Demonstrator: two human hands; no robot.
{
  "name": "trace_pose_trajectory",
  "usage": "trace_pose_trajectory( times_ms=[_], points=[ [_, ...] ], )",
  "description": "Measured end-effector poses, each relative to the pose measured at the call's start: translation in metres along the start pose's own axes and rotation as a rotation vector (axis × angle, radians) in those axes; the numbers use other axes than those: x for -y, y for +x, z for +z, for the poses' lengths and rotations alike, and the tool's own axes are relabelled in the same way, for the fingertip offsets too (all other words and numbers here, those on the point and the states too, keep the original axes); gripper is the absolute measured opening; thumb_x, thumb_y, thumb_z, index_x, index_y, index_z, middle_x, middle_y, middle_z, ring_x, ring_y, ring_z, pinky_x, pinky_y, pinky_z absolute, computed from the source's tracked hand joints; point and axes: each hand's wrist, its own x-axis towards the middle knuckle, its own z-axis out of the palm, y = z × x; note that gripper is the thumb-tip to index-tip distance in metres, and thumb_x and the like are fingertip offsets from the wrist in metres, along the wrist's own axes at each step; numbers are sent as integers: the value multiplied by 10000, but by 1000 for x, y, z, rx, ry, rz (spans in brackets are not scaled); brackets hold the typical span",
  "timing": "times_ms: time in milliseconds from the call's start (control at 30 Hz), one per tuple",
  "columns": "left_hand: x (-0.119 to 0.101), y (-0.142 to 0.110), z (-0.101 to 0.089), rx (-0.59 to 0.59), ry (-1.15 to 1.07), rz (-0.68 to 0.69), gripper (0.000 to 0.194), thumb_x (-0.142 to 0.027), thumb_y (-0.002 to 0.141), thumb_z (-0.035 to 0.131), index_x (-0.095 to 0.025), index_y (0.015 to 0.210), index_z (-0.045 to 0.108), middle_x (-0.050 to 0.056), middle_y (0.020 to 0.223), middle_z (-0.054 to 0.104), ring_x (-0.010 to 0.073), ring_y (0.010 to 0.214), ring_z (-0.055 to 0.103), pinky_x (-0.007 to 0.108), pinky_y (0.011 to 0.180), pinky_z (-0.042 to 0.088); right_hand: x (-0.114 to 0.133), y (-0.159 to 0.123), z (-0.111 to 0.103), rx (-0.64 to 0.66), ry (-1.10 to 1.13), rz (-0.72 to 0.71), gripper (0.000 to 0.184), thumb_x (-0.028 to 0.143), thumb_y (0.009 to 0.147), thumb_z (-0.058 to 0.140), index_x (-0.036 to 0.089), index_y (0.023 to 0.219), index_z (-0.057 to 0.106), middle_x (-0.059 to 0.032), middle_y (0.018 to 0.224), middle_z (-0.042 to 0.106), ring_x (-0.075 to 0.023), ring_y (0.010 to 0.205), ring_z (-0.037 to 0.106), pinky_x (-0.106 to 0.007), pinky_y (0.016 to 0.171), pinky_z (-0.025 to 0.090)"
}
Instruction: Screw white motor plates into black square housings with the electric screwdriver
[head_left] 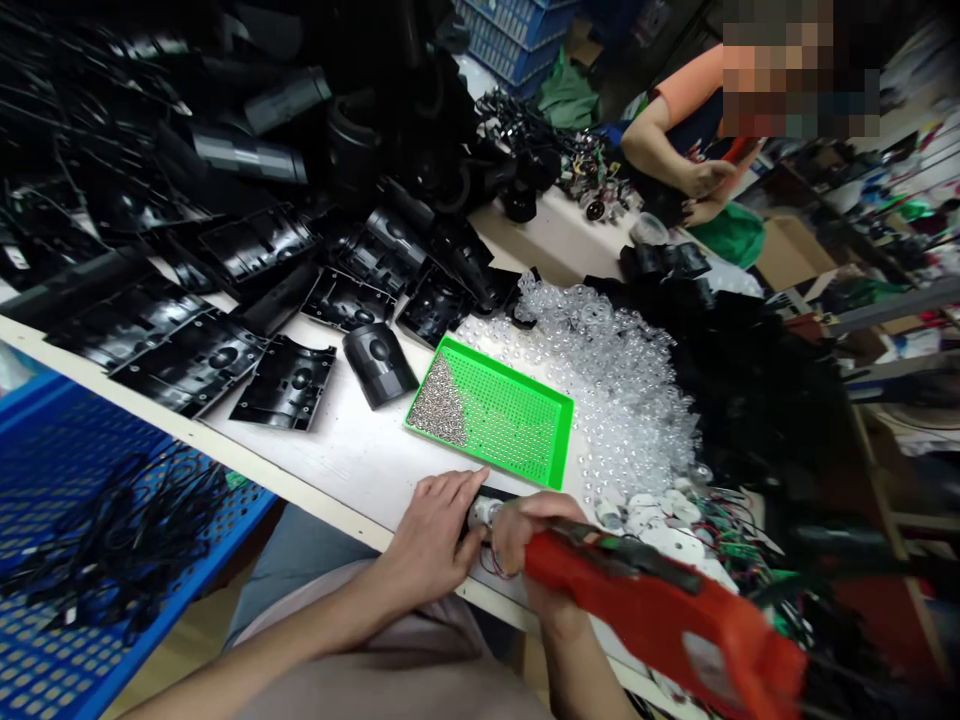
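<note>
Looking down from the head camera: both hands work at the near edge of the white table (322, 490), with the left hand (431, 530) and the right hand (544, 555) close together.

Left hand: fingers lie pressed together and reach toward a white cylindrical part (482, 514); the thumb side is partly hidden, so I cannot tell whether they pinch it.

Right hand: fingers curl tightly around a red handheld power tool (645, 600), whose exact type is unclear; its front end points toward the white cylindrical part.

White cylindrical part: it sits between the hands just above the table edge, with thin coloured wires (491, 565) running from near it.

Good handling: the close, braced hands look right for fine work, and keeping the wires clear of the red handheld power tool seems important.

Nearby: a green tray (510, 368) holds a heap of silver beads (439, 405) in one corner. Clear plastic domes (615, 370) are piled beside it, and white discs with wires (671, 530) lie right of the hands.

Farther off: black moulded housings (285, 385) cover the table's left side, a blue crate (45, 640) holds black cables (127, 530), and a co-worker's hands (705, 180) work at the far end.
</note>
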Motion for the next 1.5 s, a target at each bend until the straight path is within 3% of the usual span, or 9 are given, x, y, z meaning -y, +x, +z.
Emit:
trace_pose_trajectory(
  times_ms=[100, 200, 300, 433, 767, 967, 1100, 1267, 1500],
  points=[
    [0, 0, 0, -6, 27, 5, 642, -251, 909, 485, -214, 1496, 229, 134, 1337, 539, 296, 1220, 477, 479, 988, 370, 16, 17, -18, -113, 85, -151, 438, 565, 873, 515, 313, 1229, 551, 54, 520, 504, -139, 414, 461, -293, 463, 421],
    [1, 0, 0, -10, 51, 15, 634, -251, 912, 485, -216, 1495, 237, 124, 1336, 540, 292, 1213, 482, 468, 985, 380, 7, 38, -39, -228, 80, -193, 387, 510, 810, 625, 307, 1138, 593, 76, 520, 477, -114, 399, 431, -257, 445, 411],
    [2, 0, 0, -1, 68, 15, 612, -242, 919, 476, -206, 1487, 252, 115, 1347, 532, 283, 1225, 472, 460, 995, 375, -19, 51, -53, -286, 63, -127, 366, 529, 769, 641, 263, 1018, 610, 89, 504, 443, -100, 377, 402, -232, 407, 386],
    [3, 0, 2, 8, 82, 14, 602, -245, 921, 476, -202, 1483, 264, 112, 1357, 526, 282, 1238, 460, 460, 1003, 367, -40, 52, -57, -305, 55, -96, 368, 554, 763, 614, 240, 954, 587, 94, 504, 434, -98, 370, 399, -233, 394, 386],
    [1, -1, 1, -1, 79, 7, 586, -250, 924, 475, -199, 1476, 285, 114, 1351, 528, 278, 1234, 460, 454, 1004, 370, -49, 51, -56, -268, 8, -91, 384, 533, 754, 635, 260, 1001, 526, 97, 509, 450, -109, 364, 396, -224, 356, 335],
    [0, 0, 1, 5, 65, -15, 591, -258, 911, 492, -206, 1470, 308, 113, 1344, 537, 283, 1235, 468, 471, 1009, 374, -5, 52, -38, -382, 40, -112, 525, 636, 772, 594, 300, 1171, 530, 98, 496, 439, -109, 351, 372, -240, 380, 362],
    [-1, 0, 2, -5, 51, -20, 597, -262, 904, 505, -216, 1467, 311, 117, 1344, 540, 284, 1241, 469, 476, 1014, 373, 21, 32, -10, -304, 156, -110, 684, 800, 791, 378, 296, 1218, 556, 76, 506, 448, -113, 347, 367, -275, 404, 383],
    [-3, 1, 1, -9, 28, -24, 580, -254, 891, 518, -207, 1441, 339, 123, 1337, 542, 283, 1228, 480, 475, 1007, 370, 7, 11, 11, -220, 193, -53, 742, 848, 723, 423, 294, 1189, 590, 75, 510, 448, -116, 372, 383, -273, 420, 389],
    [-5, 0, 0, -8, 25, -27, 571, -262, 879, 538, -184, 1418, 369, 126, 1325, 547, 283, 1220, 479, 469, 1004, 372, -4, 9, 14, -199, 118, -59, 703, 828, 691, 507, 295, 1142, 582, 83, 508, 446, -117, 364, 380, -289, 436, 424]
  ],
)
